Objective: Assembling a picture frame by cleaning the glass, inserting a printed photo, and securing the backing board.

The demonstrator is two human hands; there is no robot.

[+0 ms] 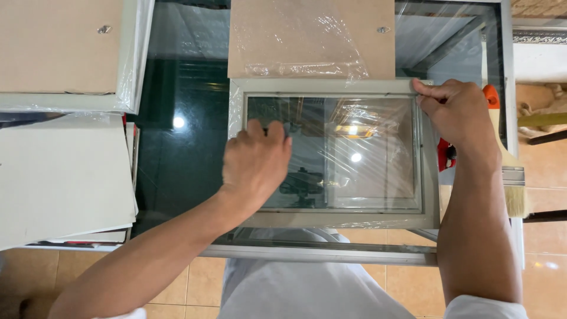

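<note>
A grey picture frame (334, 87) with a glass pane lies flat on a glass table, clear plastic film loosely over it. My left hand (255, 163) rests on the pane near the frame's left side, fingers curled, pressing something small and dark against the glass that I cannot make out. My right hand (456, 112) grips the frame's upper right corner, fingers over its top edge. A brown backing board (277, 29) with a metal clip, partly under crumpled film, lies just beyond the frame.
A paintbrush (509, 171) with an orange handle lies along the table's right edge (508, 59). A wrapped frame with brown backing (59, 47) and a stack of white boards (59, 177) occupy the left. Tiled floor shows below the table's near edge.
</note>
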